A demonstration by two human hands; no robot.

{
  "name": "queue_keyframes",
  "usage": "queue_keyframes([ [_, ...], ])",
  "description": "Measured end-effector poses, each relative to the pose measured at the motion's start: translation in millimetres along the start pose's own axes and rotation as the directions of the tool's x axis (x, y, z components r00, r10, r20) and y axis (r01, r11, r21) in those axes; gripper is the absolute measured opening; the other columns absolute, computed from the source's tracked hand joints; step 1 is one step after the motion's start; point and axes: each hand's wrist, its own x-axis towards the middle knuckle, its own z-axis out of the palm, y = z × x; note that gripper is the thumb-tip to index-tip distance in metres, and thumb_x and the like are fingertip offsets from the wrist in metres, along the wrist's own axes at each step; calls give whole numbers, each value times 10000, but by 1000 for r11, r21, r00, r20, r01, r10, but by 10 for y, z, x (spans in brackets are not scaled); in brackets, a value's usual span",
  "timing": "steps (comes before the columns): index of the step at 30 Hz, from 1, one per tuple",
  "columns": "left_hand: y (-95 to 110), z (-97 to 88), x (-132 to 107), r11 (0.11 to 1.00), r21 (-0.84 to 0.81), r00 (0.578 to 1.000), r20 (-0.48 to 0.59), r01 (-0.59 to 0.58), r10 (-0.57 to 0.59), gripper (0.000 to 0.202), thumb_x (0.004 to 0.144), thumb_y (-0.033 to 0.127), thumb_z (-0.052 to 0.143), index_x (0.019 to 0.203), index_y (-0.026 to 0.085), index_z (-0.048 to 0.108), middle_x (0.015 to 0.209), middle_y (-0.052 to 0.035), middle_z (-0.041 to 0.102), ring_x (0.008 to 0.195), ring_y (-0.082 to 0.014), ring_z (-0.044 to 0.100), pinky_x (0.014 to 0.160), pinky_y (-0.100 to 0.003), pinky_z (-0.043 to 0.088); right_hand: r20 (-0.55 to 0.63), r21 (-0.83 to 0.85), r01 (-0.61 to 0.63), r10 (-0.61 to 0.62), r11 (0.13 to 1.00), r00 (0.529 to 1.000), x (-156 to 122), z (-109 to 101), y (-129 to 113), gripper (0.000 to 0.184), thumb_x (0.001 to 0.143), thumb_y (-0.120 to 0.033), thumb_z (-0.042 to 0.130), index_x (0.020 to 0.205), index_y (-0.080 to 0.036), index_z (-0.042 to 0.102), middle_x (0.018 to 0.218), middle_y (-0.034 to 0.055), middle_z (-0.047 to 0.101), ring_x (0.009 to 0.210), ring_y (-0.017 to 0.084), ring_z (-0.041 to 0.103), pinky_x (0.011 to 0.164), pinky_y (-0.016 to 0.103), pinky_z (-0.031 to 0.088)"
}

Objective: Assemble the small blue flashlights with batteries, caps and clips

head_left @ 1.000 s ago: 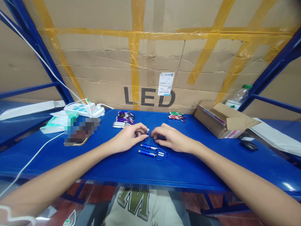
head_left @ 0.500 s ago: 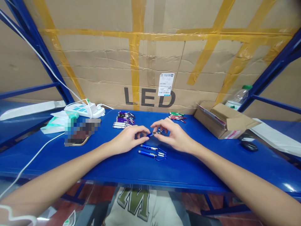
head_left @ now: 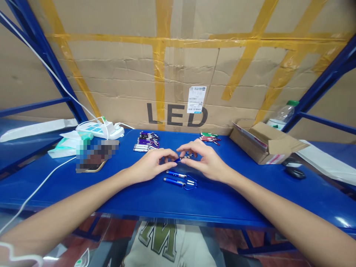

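Note:
My left hand (head_left: 151, 165) and my right hand (head_left: 204, 159) meet over the middle of the blue table (head_left: 228, 196). Both pinch one small blue keychain flashlight (head_left: 179, 159), the left at its blue end, the right at its silver end. Two more blue flashlights (head_left: 178, 178) with wire clips lie on the table just in front of my hands. A pile of purple and silver flashlights (head_left: 146, 141) sits behind my left hand. A smaller pile of green and red ones (head_left: 209, 138) lies behind my right hand.
An open cardboard box (head_left: 264, 142) stands at the right, with a plastic bottle (head_left: 282, 113) behind it and a black mouse (head_left: 294, 171) near it. A white power strip (head_left: 101, 129), its cable and packets lie at the left. A large LED carton (head_left: 178, 74) walls the back.
One second ago my hands rested low on the table with fingertips together. They have lifted slightly and now hold the blue flashlight between them; little differs from half a second ago.

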Motion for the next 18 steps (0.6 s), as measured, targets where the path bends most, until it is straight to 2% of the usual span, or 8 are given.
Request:
queue_keyframes([
  [6,-9,-2,4,1000,4,999,-31,8,-8,187,1027,358,681,1141,227,748,1029,-25,780,812,-173,674,725,-283,513,3,-16,27,-27,1000,1000,0,-1,-18,221,1041,-306,707,1260,-278,713,1115,49,801,1037,256,645,923,416,497],
  [11,0,-14,6,1000,2,999,-53,-8,8,191,1037,343,663,1171,230,740,1086,-39,779,875,-182,691,753,-287,536,-24,-30,54,-55,998,998,4,-22,-7,186,1049,-312,698,1230,-270,710,1099,48,788,1006,247,643,913,409,495],
  [15,10,-28,10,1000,29,997,-75,-6,8,180,1043,326,658,1176,229,730,1089,-35,775,901,-181,695,751,-283,529,-48,-90,150,-155,985,987,4,-33,-22,105,1074,-284,654,1157,-250,710,1052,52,756,984,239,638,908,408,483],
  [18,18,-32,7,999,52,995,-99,0,6,188,1041,337,656,1178,231,728,1082,-35,773,910,-189,693,759,-292,528,7,-166,192,-194,967,981,5,-28,-45,150,1090,-289,613,1204,-252,703,1067,70,740,996,253,631,907,425,481],
])
